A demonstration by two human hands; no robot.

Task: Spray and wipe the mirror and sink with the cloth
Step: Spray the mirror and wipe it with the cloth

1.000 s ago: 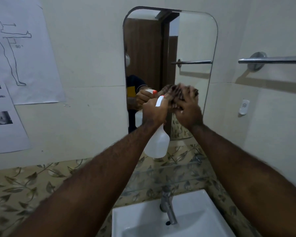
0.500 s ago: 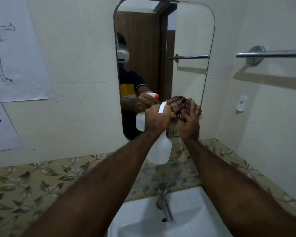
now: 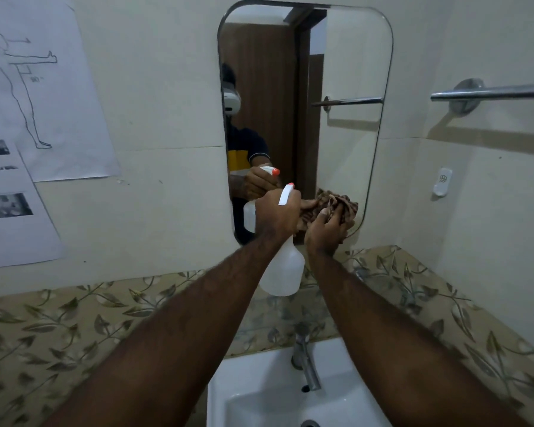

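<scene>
A rounded wall mirror hangs above a white sink with a chrome tap. My left hand grips the neck of a white spray bottle with an orange-tipped nozzle, held upright in front of the mirror's lower edge. My right hand presses a brown checked cloth against the mirror's lower right corner. The cloth is bunched up and my fingers partly cover it.
A chrome towel bar juts from the right wall, with a small white wall hook below it. Paper posters are taped to the left wall. A leaf-patterned tile band runs behind the sink.
My right hand has slid the cloth down the mirror to its lower right corner. The left hand keeps the bottle beside it. The view has shifted, showing more of the mirror.
</scene>
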